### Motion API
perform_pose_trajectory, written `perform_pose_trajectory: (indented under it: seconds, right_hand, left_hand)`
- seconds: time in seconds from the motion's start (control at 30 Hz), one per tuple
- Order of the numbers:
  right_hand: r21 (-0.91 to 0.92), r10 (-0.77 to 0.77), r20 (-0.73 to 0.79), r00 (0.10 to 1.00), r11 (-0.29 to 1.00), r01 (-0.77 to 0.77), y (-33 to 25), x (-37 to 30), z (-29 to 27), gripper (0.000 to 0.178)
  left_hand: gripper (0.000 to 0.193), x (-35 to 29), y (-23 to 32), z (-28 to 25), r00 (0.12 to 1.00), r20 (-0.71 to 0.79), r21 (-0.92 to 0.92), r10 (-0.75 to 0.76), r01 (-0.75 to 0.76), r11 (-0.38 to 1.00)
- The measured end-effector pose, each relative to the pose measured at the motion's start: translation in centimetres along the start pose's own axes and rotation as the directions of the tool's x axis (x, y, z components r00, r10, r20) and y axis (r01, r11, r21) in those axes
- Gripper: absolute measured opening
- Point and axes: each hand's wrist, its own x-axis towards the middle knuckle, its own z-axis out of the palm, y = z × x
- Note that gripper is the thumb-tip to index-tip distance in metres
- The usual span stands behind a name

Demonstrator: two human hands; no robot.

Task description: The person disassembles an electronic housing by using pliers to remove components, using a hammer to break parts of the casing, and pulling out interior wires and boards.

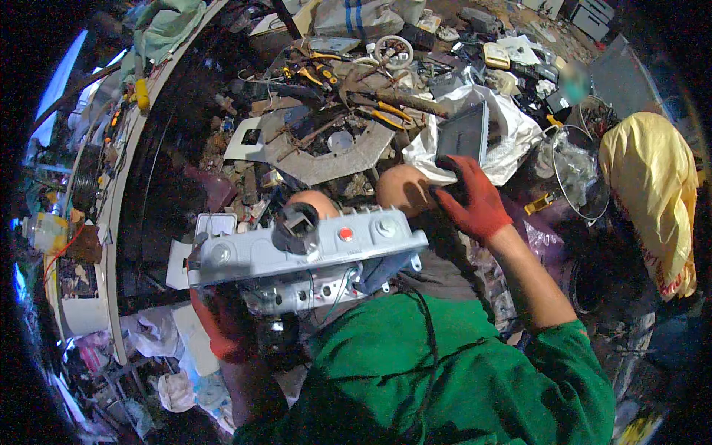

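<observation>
A grey plastic appliance panel [285, 243] lies tilted across my lap. It carries a dark knob mount [297, 228], a red round button and a pale round knob [386, 226]. A metal bracket and thin wires show on its underside. My left hand [215, 315], in a red glove, grips the panel's left end from below; its fingers are mostly hidden. Away from the panel, my right hand [475, 200], in a red glove with black fingertips, is beside my knee [404, 189]. Its thumb and fingers are apart, and nothing shows in them.
Ahead, pliers [389, 111] and a hammer [348, 85] rest around an octagonal metal plate [326, 159]. A white sack [512, 122] holds a grey rectangular panel [463, 133]. At right stand a wire hoop [593, 215] and a yellow sack [649, 193]. Scrap covers the far floor.
</observation>
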Motion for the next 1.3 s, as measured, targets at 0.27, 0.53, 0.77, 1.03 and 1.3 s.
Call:
perform_pose_trajectory:
  seconds: [0.27, 0.53, 0.77, 1.03, 1.3]
  right_hand:
    - [-0.475, 0.076, 0.141, 0.987, 0.88, 0.0, 5.3, 14.6, 12.7, 0.057]
    - [-0.152, 0.014, 0.013, 1.0, 0.988, -0.012, 2.0, 21.3, 15.3, 0.054]
    - [-0.4, 0.024, 0.016, 1.0, 0.916, -0.015, 1.2, 29.3, 17.2, 0.059]
    - [-0.387, 0.242, 0.177, 0.954, 0.909, -0.158, 4.3, 37.2, 21.9, 0.062]
    - [-0.508, 0.225, 0.208, 0.952, 0.857, -0.091, 11.0, 41.6, 22.7, 0.05]
  left_hand:
    - [0.054, 0.6, -2.6, -1.4, 0.997, -0.004, 0.259, 0.071, -0.068, 0.963]
    - [0.056, -0.1, -1.5, -1.9, 0.993, -0.033, 0.103, -0.112, 0.114, 0.988]
    - [0.071, -1.1, -3.7, -2.1, 0.991, -0.111, 0.691, 0.08, 0.019, 0.723]
    - [0.074, 0.2, -3.6, -3.8, 0.99, -0.076, 0.523, -0.116, 0.139, 0.841]
    - [0.082, 1.3, -3.9, -3.7, 0.961, -0.104, 0.3, -0.256, 0.276, 0.913]
